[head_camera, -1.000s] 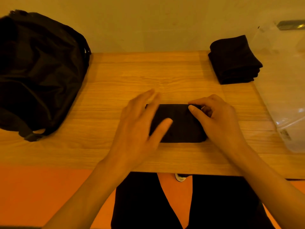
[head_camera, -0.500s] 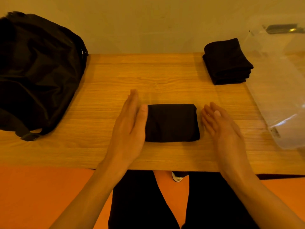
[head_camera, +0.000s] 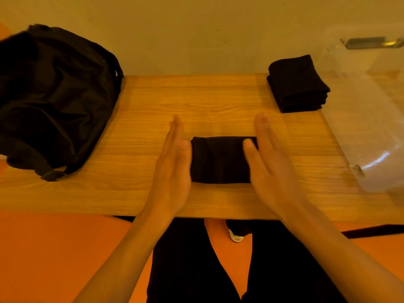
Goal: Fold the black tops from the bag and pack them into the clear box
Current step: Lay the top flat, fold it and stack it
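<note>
Grip on either side is idle: left hand (head_camera: 172,162) and right hand (head_camera: 270,159) stand flat with fingers straight, holding nothing, set against the short ends of the folded top (head_camera: 219,160) at the middle of the bench (head_camera: 218,99). I judge it light, soft and floppy, so I'd scoop under both ends to keep the folds. Stack (head_camera: 297,84) sits at 2 o'clock, clear box (head_camera: 360,119) at 3, bag (head_camera: 54,95) at 10.

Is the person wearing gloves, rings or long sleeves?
No. The left hand and right hand are bare, with no gloves, rings or watch in view. The left forearm and right forearm are bare too; no sleeve shows. The thumbnails look short and plain.
</note>
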Motion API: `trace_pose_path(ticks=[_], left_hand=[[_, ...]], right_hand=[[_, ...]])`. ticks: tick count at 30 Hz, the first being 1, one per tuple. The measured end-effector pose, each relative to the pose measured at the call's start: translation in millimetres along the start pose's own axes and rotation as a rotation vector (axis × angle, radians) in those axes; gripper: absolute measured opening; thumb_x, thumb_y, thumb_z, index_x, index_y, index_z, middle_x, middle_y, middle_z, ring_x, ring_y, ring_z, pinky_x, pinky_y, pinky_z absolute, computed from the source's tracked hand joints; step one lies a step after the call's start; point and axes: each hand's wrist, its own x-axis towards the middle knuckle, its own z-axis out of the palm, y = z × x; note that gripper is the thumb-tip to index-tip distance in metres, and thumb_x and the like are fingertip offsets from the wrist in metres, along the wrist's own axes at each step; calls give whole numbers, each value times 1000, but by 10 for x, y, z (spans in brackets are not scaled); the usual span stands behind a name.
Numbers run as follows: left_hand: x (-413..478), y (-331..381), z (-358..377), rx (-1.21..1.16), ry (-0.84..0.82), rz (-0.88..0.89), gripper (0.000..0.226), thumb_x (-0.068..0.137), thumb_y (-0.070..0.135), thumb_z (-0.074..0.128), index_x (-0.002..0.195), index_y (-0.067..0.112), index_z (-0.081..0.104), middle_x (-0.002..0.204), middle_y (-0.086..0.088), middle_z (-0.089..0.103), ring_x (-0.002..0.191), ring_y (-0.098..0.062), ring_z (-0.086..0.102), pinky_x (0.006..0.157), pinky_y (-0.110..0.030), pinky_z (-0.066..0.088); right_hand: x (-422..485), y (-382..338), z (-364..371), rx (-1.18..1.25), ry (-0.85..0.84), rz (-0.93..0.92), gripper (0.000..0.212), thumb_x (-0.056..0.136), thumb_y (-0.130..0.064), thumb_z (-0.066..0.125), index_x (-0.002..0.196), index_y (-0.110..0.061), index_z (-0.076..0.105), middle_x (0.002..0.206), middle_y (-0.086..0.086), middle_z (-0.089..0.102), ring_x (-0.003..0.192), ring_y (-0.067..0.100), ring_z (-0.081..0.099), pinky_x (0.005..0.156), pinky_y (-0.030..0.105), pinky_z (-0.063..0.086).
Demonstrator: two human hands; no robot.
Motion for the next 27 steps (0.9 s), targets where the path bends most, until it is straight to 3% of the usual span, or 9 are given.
trace_pose_path(ticks=[3, 5, 11, 15, 18, 20, 23, 27], left_hand=[[41, -121, 44, 624, -222, 244, 71, 102, 59, 1, 162, 22, -4, 169, 8, -13, 154, -4, -16, 127, -32, -4], [55, -182, 60, 788, -282, 216, 79, 95, 65, -13, 162, 23, -6, 168, 8, -14, 153, -5, -18, 127, -37, -3], [31, -259, 23, 752, -201, 117, 93, 88, 73, -21, 162, 20, -1, 170, 4, -4, 155, -5, -10, 127, -34, -3], [-63, -140, -71, 394, -64, -13, 82, 92, 71, 2, 161, 26, 0, 170, 10, -3, 153, 2, -7, 127, -27, -1], [-93, -22, -142, 224, 63, 13, 75, 97, 62, 11, 162, 23, 8, 169, 10, 5, 153, 3, 2, 127, -26, 7], [-35, 13, -125, 296, 1, 125, 71, 102, 56, 12, 162, 20, 7, 170, 7, 2, 154, 0, -1, 127, -27, 4], [99, -64, 13, 658, -254, 318, 67, 104, 53, 6, 163, 20, 1, 170, 5, -7, 154, -5, -13, 128, -35, -1], [211, -249, 14, 795, -319, 196, 74, 98, 59, -5, 163, 24, -3, 170, 8, -8, 154, -5, -14, 127, -38, 0]], right_hand=[[164, 72, 198, -532, -69, -211, 68, 105, -55, 5, 160, -18, -4, 167, -1, -11, 152, 9, -18, 122, 29, -13], [224, 124, 266, -673, -87, -235, 73, 101, -57, -2, 161, -14, 1, 169, 4, -4, 153, 13, -14, 124, 36, -10], [241, 241, 173, -670, -123, -197, 82, 91, -61, -12, 161, -20, 0, 169, -3, -2, 153, 7, -12, 123, 33, -11], [298, 187, -18, -665, -93, -198, 79, 92, -60, -11, 160, -21, 2, 168, -3, -4, 152, 7, -14, 121, 29, -15], [330, 101, -25, -703, -59, -258, 73, 99, -54, -3, 160, -16, 10, 168, 1, 4, 154, 10, -9, 123, 32, -11], [341, 64, 80, -735, -101, -283, 72, 100, -52, -2, 161, -15, 10, 168, 3, 4, 154, 13, -9, 124, 36, -10], [341, 94, 213, -757, -146, -280, 75, 97, -54, -6, 161, -16, 8, 168, 3, 5, 154, 13, -9, 124, 38, -10], [351, 233, 193, -696, -127, -235, 78, 95, -57, -6, 161, -18, 8, 168, 0, 7, 154, 9, -7, 124, 35, -8]])
